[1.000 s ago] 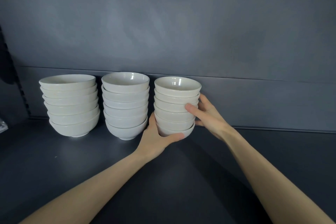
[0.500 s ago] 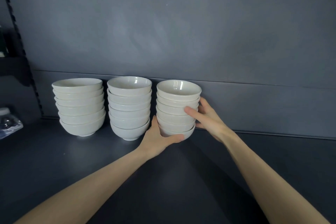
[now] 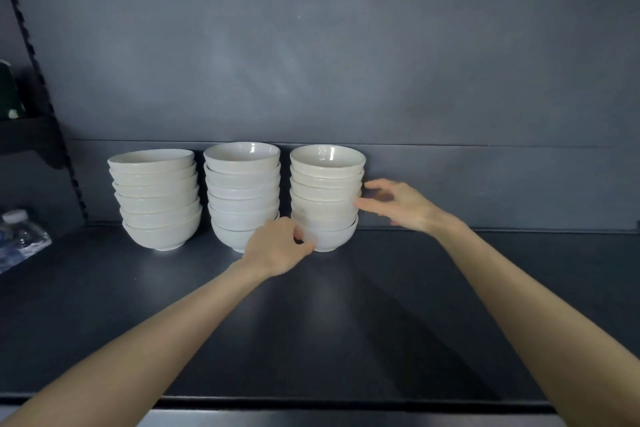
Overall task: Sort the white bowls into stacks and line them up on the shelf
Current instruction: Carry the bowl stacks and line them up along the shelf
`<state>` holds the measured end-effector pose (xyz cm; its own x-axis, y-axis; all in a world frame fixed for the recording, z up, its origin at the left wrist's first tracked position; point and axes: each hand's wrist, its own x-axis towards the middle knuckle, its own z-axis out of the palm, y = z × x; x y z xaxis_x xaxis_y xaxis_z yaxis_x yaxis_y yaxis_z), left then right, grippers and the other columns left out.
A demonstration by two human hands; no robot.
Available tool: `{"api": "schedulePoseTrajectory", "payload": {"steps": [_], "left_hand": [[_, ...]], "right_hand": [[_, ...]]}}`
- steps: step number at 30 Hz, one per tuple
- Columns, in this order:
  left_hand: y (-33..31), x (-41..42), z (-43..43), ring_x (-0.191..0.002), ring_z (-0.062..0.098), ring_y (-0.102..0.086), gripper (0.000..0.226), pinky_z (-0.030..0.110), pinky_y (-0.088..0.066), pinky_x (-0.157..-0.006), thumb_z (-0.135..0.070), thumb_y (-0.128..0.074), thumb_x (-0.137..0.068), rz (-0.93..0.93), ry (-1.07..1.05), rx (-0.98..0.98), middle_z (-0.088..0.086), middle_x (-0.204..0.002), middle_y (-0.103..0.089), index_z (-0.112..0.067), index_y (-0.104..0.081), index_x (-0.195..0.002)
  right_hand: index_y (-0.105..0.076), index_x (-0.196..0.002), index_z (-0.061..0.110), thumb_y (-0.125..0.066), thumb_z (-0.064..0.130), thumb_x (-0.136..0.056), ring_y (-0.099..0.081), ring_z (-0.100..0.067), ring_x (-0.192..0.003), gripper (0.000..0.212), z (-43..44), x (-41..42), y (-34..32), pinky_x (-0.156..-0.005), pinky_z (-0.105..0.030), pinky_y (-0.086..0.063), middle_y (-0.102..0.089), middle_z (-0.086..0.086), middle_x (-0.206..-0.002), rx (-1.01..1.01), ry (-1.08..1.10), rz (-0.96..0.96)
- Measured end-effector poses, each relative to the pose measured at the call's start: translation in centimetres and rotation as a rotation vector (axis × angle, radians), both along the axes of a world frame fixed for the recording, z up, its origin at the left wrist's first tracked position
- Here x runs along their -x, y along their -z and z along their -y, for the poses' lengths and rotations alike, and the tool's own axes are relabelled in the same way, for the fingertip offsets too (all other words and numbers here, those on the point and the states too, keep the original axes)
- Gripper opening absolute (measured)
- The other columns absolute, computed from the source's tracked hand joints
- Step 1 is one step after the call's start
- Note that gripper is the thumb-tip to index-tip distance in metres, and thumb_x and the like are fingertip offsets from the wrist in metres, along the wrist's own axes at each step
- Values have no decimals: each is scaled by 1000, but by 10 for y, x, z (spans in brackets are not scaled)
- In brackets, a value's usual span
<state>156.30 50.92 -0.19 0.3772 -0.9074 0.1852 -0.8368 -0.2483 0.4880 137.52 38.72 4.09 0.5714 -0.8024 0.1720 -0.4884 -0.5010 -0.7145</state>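
Shelf [image 3: 346, 322]: dark, deep, bare across its front and right portions. Three stacks of white bowls stand in a row along the back wall.

Left stack [image 3: 157, 198]: six bowls, nested, leaning slightly; untouched. Standing somewhat apart from the middle stack.

Middle stack [image 3: 242, 191]: six bowls, upright, nested evenly. Close beside the right stack; its base is partly hidden by the left hand.

Right stack [image 3: 327, 194]: six bowls, resting on the shelf, in line with the other two.

Left hand [image 3: 277, 246]: at the foot of the right stack, fingers curled, thumb against the bottom bowl. Contact looks light, not a full grip.

Right hand [image 3: 398, 204]: beside the right stack at mid-height, fingers spread and loose, tips at or just off the bowl rims; holding nothing.

Bottle [image 3: 19, 239]: lying at the far left edge, not part of the task.

Assessment: sorting appears complete, no loose bowls visible. The row is formed. Remaining work, if any, is judged to be minor straightening of spacing and release of the right stack.
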Motion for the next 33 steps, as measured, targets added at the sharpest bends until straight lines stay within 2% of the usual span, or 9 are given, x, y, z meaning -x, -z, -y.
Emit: {"api": "schedulePoseTrajectory", "payload": {"steps": [2,4,6,8,11,15,20,25,33], "left_hand": [[-7,3,0,-73,17,-54,25,41,-51,-78,-35,-62,-83,39,58,-58,2,-76,-61,-11,-60,-78],[-14,12,2,-90,20,-59,26,38,-51,-86,-37,-64,-84,82,136,-81,-2,-92,-62,-12,-62,-93],[-24,26,5,-102,22,-58,33,33,-47,-90,-36,-65,-86,121,215,-86,-2,-103,-59,-13,-61,-109],[-34,45,11,-105,21,-59,38,31,-46,-90,-38,-66,-86,166,284,-79,0,-110,-62,-13,-61,-115],[-50,80,30,-105,23,-60,41,36,-48,-91,-43,-67,-84,224,374,-36,4,-112,-66,-17,-62,-116],[-77,141,56,-117,30,-53,54,40,-44,-98,-53,-66,-79,308,477,28,5,-123,-61,-27,-55,-126],[-101,232,77,-125,29,-49,59,38,-41,-97,-50,-65,-83,384,639,144,2,-135,-55,-28,-47,-135],[-106,337,92,-130,25,-44,61,36,-37,-101,-45,-62,-88,397,770,247,0,-142,-50,-24,-41,-141],[-97,506,128,-130,25,-42,62,37,-33,-105,-48,-58,-89,372,856,292,2,-141,-49,-23,-37,-143]], "right_hand": [[-53,-133,22,-64,46,-86,-43,-15,-131,54,-6,14,-3,-103,-31,-38,-48,4,-141,75,32,-91],[-56,-130,21,-63,43,-87,-41,-19,-132,49,-14,31,-8,-102,-27,-33,-47,0,-143,135,72,-205],[-55,-131,20,-63,41,-88,-43,-23,-130,48,-22,50,-13,-99,-27,-34,-48,-6,-140,156,130,-301],[-53,-133,20,-63,42,-88,-46,-26,-126,51,-28,73,-18,-98,-29,-36,-51,-11,-136,159,193,-368],[-47,-138,16,-65,41,-87,-47,-28,-126,59,-34,115,-27,-99,-29,-37,-52,-13,-137,169,290,-433],[-44,-141,15,-67,37,-86,-42,-29,-132,64,-40,183,-42,-105,-33,-35,-45,-12,-144,210,442,-474],[-44,-140,21,-68,38,-85,-44,-31,-128,62,-44,278,-57,-106,-41,-38,-43,-11,-140,275,613,-510],[-44,-140,19,-67,38,-85,-39,-31,-132,62,-47,381,-63,-106,-36,-35,-40,-13,-142,310,719,-525],[-46,-137,19,-67,38,-85,-45,-27,-123,59,-34,547,-65,-97,-34,-39,-41,-8,-137,296,796,-509]]}}
